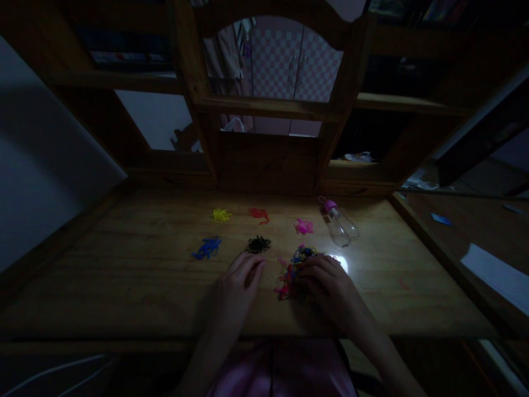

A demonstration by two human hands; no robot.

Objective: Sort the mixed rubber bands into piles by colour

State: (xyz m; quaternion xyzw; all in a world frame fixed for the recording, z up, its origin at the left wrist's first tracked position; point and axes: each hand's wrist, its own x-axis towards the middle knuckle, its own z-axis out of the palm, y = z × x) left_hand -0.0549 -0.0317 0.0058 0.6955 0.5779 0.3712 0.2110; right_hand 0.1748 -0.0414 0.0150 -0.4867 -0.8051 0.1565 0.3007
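A mixed heap of small coloured elastic bands [294, 270] lies on the wooden desk [124, 286]. My right hand [326, 286] rests on the heap's right side, fingers curled into the bands. My left hand [237, 284] lies flat on the desk just left of the heap, fingers stretched toward a black pile [258, 244]. Sorted piles sit beyond: blue [207, 248], yellow [221, 215], red [259, 214] and pink [303, 225].
A clear plastic bottle with a pink cap [339, 223] lies on its side at the right. A bright light spot [342, 263] shines on the desk. Wooden shelving [264, 105] rises behind the desk. The room is dim.
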